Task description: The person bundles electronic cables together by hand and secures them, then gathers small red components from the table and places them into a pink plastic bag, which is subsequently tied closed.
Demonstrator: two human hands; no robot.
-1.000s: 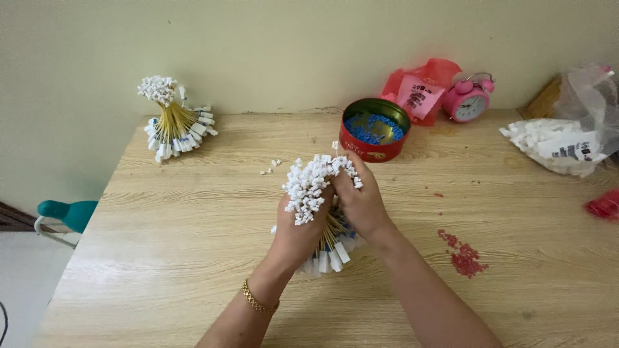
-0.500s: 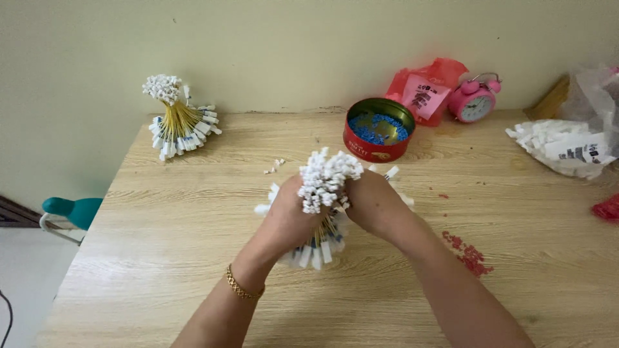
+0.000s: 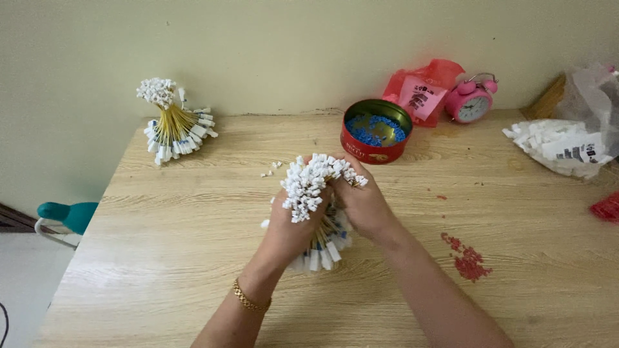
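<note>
Over the middle of the wooden table (image 3: 193,258), both hands clasp one bundle of thin yellow wires (image 3: 316,183) with small white plugs at its top and white tags fanning out at its bottom. My left hand (image 3: 290,225) wraps the bundle from the left, a gold bracelet on its wrist. From the right, my right hand (image 3: 364,203) closes on the same bundle just under the white plugs. The yellow stems are mostly hidden by the fingers.
A second, tied wire bundle (image 3: 171,122) lies at the far left corner. A red round tin (image 3: 376,131) of blue bits stands behind the hands. A pink alarm clock (image 3: 474,100), a red bag (image 3: 422,87), a bag of white parts (image 3: 561,145) and red crumbs (image 3: 467,258) lie right.
The bundle stays in both hands; it rose and shifted slightly right half a second ago, and now sits a little lower and more to the left, with the grip adjusted.
</note>
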